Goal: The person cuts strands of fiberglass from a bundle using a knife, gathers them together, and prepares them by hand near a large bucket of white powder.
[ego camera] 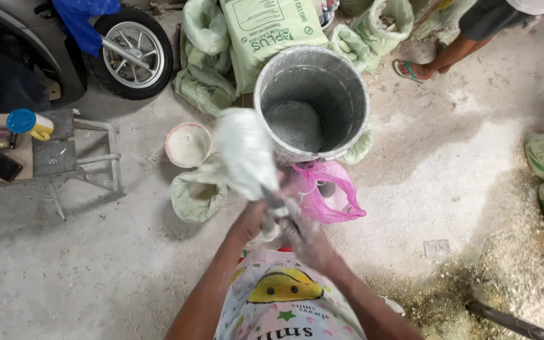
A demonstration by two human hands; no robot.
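Note:
Both my hands grip the handle of a scoop-like tool caked in white plaster (245,151). My left hand (253,220) holds the handle from the left, and my right hand (306,236) wraps it from the right, dusted with white powder. The white head of the tool is blurred and sits raised just left of a large grey metal bucket (341,75), which holds pale grey paste at its bottom. A pink plastic bag (328,192) lies open right beside my right hand, below the bucket.
A small bowl of white paste (187,144) and an open pale green sack (198,195) sit left of my hands. Green sacks (266,31) lean behind the bucket. A scooter wheel (135,50), a small bench (45,151) and another person's sandalled foot (410,69) are nearby.

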